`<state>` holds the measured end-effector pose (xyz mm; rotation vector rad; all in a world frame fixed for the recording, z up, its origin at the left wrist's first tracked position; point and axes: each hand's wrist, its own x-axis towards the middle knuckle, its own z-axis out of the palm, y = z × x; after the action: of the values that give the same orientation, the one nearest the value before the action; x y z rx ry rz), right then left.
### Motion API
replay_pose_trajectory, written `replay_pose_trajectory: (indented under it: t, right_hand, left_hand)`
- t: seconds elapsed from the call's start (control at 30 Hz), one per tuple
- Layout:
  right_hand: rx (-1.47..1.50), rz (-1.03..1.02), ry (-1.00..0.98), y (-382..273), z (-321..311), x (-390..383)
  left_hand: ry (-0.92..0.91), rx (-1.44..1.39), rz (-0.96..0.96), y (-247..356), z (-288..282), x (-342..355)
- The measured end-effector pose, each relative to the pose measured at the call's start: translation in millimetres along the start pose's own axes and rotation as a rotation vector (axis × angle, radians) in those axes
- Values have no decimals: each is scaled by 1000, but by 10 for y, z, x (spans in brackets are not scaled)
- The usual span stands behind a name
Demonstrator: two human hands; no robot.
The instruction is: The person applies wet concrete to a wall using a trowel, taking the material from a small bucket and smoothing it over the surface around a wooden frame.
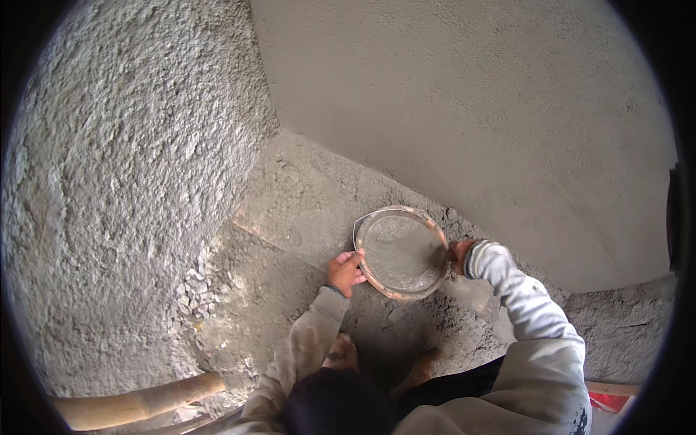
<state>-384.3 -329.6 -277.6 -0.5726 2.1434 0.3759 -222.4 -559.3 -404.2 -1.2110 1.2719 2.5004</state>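
A round bucket (pixel 404 250) of wet grey mortar stands in front of me, its rim smeared with mortar and its thin wire handle lying along the far left edge. My left hand (pixel 344 273) is closed on the bucket's left rim, thumb on top and fingers against the outer side. At the opposite rim my right hand (pixel 461 257) is closed too. Its fingertips are partly hidden in a dark patch just inside the rim, so whether it also holds a tool there cannot be made out.
Rough grey plaster covers the left wall (pixel 138 138); the far right wall (pixel 471 94) is smoother. Gravel (pixel 199 293) lies at the left wall's foot. A bamboo pole (pixel 141 402) crosses the lower left. My bare feet (pixel 342 354) stand close below the bucket. Something red (pixel 607 401) shows lower right.
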Motion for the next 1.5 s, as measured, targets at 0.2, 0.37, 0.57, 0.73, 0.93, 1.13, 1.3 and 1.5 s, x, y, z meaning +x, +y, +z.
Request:
replay_pose_trajectory:
  t: [0.2, 0.37, 0.57, 0.73, 0.93, 1.13, 1.3, 1.5]
  right_hand:
    - [-11, 220, -167, -492, 294, -38]
    - [766, 58, -16, -531, 831, 364]
    - [1149, -243, 60, -9, 785, -54]
    - [1048, -46, 97, -86, 793, -132]
    - [646, -238, -120, 220, 1255, 431]
    - [1171, -239, -4, 71, 1149, 138]
    - [1146, -103, 118, -98, 1414, 334]
    - [1374, -45, 96, 70, 1039, -514]
  left_hand:
    - [-96, -62, -20, -40, 196, -338]
    - [-153, -93, -17, -229, 135, -251]
    - [-217, -161, -87, -291, 39, -252]
    - [-206, -147, -116, -235, 35, -276]
    - [-210, -123, -225, -761, 75, 28]
    - [-179, -145, -147, -1028, 259, 482]
    - [-22, -65, -202, -762, 470, 251]
    - [-131, 106, -124, -197, 960, -155]
